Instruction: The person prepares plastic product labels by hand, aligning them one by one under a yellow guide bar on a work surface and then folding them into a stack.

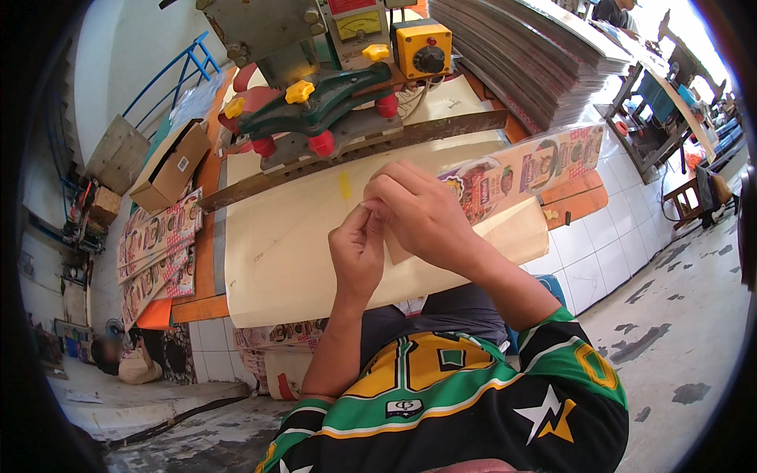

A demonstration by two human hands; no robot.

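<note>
The person's left hand [356,251] and right hand [418,206] are meeting over the middle of the work surface, their thumbs and fingers pinching close together at the tips; whether anything is sitting between those fingertips, I cannot tell. A long, glossy, beige strip printed with colourful food pictures [516,175] is stretching from behind the right hand toward the far right; whether that hand is gripping it is hidden. Beneath both hands, a broad, smooth, cream-coloured sheet [276,264] is covering the table, its near edge bending down toward the person's lap.

Just beyond the hands, a long, dark, worn metal bar [457,128] is running across from left to right. Behind it, a dark green metal clamp [331,102] with yellow knobs is standing on red feet, and a yellow box with a black dial [422,49] is sitting to its right. On the far right, a tall stack of flat sheets [520,63] is rising. On the left, an open brown cardboard box [167,169] is resting near overlapping printed strips [162,240], and a bright orange piece [155,314] is lying at their near end.
</note>
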